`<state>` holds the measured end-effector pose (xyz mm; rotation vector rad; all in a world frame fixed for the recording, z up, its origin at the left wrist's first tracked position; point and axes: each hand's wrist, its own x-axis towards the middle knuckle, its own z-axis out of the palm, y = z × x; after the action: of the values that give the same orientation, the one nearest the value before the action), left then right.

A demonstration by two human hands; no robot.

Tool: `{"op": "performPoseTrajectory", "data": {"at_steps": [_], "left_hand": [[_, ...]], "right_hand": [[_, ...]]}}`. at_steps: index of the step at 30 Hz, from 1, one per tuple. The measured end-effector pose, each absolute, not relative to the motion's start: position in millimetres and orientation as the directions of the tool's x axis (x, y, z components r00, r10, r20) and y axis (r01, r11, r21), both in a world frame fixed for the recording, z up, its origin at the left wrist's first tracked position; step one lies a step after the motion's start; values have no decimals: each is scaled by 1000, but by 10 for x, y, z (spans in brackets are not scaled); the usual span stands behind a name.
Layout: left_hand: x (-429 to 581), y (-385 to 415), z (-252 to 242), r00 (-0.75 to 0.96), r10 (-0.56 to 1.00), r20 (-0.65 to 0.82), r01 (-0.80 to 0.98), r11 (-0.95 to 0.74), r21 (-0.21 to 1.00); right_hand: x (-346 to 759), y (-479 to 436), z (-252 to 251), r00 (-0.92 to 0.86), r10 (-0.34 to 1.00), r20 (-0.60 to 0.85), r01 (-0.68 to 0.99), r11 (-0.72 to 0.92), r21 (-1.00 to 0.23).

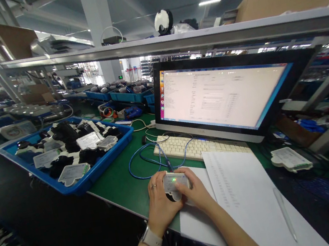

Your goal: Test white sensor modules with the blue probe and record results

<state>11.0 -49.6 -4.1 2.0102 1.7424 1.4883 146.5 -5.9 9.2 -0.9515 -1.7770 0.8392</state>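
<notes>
Between my two hands is a small white electronic module with a printed label and small green and red lights lit on its face. My left hand wraps its left side, fingers closed along the edge. On the other side my right hand grips the module, its thumb lying on the front face. A blue cable runs up to the module's top edge and loops over the green table. The module's back is hidden by my fingers.
A blue tray heaped with similar modules stands at the left. Behind my hands are a cream keyboard and a monitor. Printed sheets with a pen lie to the right, near another white module. A shelf crosses overhead.
</notes>
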Motion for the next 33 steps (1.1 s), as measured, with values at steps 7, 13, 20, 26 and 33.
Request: {"op": "performPoseTrajectory", "data": {"at_steps": [7,13,20,26,33], "left_hand": [[108,-522,-63,-126,803,582,710,-336,618],[-84,-348,152,-177,910,374,654,-175,736],[-230,430,549,-74,996,-39,726,81,683],[-113,706,539,41,957,-288,753,159,638],[-227,651,577,58,938,-341,542,257,800]], "right_hand": [[1491,-41,45,-268,863,429,254,493,-832],[1521,-15,50,-287,857,428,201,491,-848],[1503,-17,21,-214,874,437,214,478,-852],[1557,-5,5,-64,868,493,224,494,-840],[1547,-20,53,-39,854,520,206,516,-832]]}}
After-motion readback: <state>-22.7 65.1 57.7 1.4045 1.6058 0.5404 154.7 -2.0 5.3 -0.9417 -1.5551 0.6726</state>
